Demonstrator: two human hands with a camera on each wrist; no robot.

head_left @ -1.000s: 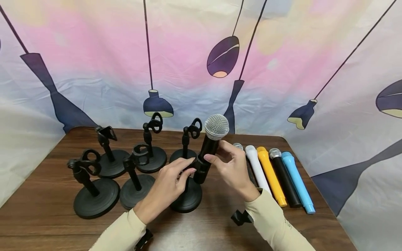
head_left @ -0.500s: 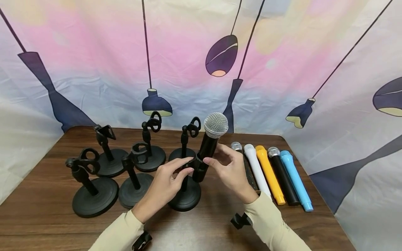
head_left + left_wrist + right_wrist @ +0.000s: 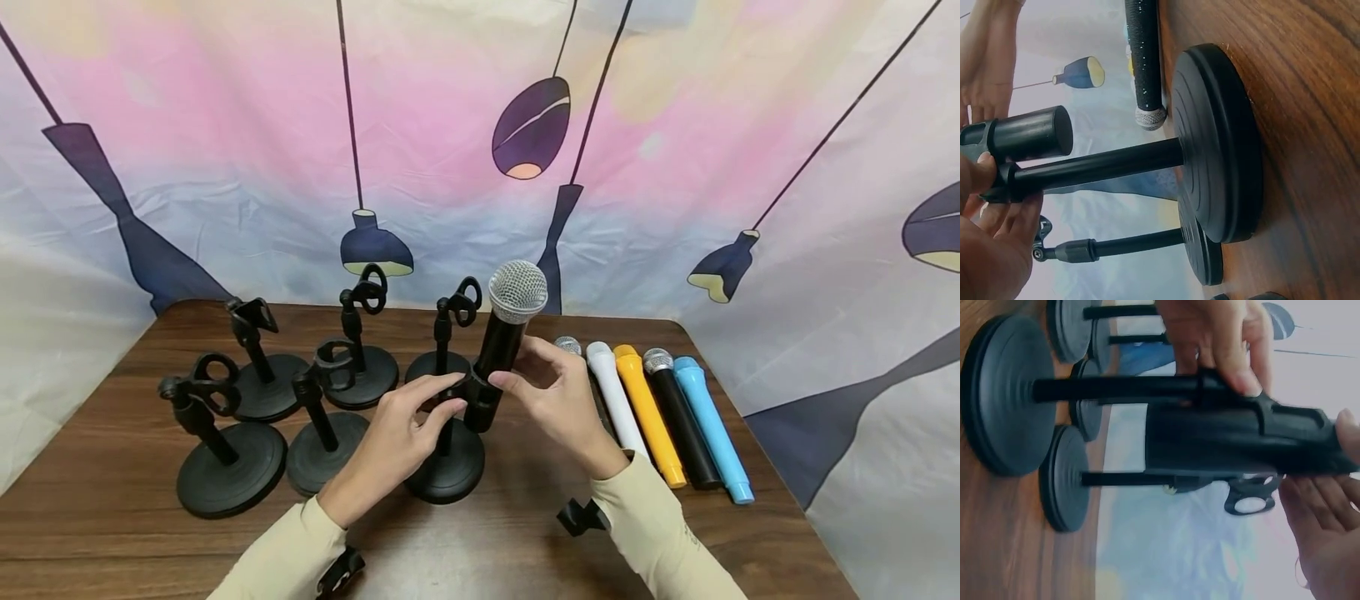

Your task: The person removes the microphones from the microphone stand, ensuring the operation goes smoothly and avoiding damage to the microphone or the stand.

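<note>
In the head view, a black microphone (image 3: 501,342) with a silver mesh head leans upright in the clip of a black desktop stand (image 3: 447,471). My left hand (image 3: 397,433) pinches the stand just below the clip, between thumb and fingers. On the microphone's other side, my right hand (image 3: 558,396) holds its body, thumb in front and fingers behind. The clip (image 3: 1297,419) wraps round the handle in the right wrist view. From the left wrist view, the microphone's blunt lower end (image 3: 1035,134) sticks out beside the stand's pole (image 3: 1104,164).
Several other black stands (image 3: 232,471) with bare clips stand to the left and behind. At right lies a row of microphones: a partly hidden dark one, a white one (image 3: 617,396), a yellow one (image 3: 648,417), a black one (image 3: 682,429) and a blue one (image 3: 712,429).
Both hands keep their hold on the stand and the microphone. The microphone's head appears very slightly higher in the head view; the rest stays almost the same.
</note>
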